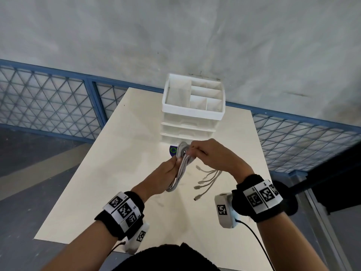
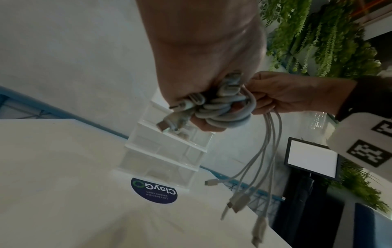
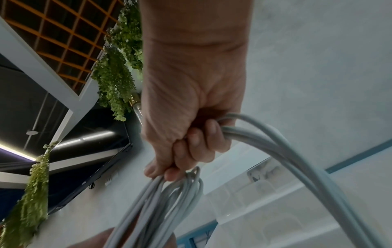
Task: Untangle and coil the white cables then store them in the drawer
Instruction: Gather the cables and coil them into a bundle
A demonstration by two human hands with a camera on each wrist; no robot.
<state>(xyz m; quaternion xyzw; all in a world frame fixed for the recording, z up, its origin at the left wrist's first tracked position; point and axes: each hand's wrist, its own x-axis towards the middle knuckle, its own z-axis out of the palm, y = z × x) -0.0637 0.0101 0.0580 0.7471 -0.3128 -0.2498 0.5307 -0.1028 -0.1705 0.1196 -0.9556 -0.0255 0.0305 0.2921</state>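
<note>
A bundle of white cables (image 1: 181,169) hangs in looped strands above the table, held between both hands. My left hand (image 1: 166,173) grips the looped coil (image 2: 222,110) in its curled fingers. My right hand (image 1: 203,153) pinches the strands at the top of the bundle (image 3: 244,134). Several loose ends with plugs (image 1: 205,180) dangle to the right, also seen as connector tips (image 2: 239,201) in the left wrist view. The white drawer unit (image 1: 193,118) stands just beyond the hands, its drawers (image 1: 187,132) pushed in.
The cream table (image 1: 121,163) carries a dark round sticker (image 1: 172,150) in front of the drawer unit. An open compartment tray (image 1: 195,96) tops the unit. A blue mesh fence (image 1: 48,100) runs behind the table; a black stand (image 2: 311,157) sits off to the right.
</note>
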